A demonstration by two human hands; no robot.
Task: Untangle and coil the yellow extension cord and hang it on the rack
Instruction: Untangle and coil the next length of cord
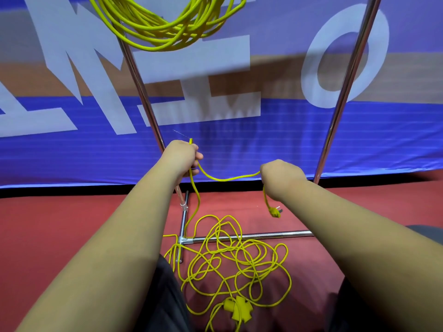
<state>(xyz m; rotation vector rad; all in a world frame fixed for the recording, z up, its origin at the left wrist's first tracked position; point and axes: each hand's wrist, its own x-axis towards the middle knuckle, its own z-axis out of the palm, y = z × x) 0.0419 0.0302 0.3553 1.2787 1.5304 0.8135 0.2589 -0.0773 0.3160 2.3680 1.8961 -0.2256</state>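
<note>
A tangled yellow extension cord (239, 264) lies in loose loops on the red floor, with its yellow multi-socket end (238, 309) nearest me. My left hand (182, 156) grips a strand that rises from the pile. A short sagging stretch of cord runs from it to my right hand (280, 176), which grips the cord near its end. The yellow plug (274, 212) dangles below my right hand. A chrome rack stands in front, with its left post (141, 92), right post (345, 92) and base bar (251, 237). The pile lies across the base bar.
A second coil of yellow cord (165, 22) hangs from the top of the rack at upper left. A blue banner with large white letters (263, 144) stands close behind the rack. My dark trouser legs (165, 303) flank the pile.
</note>
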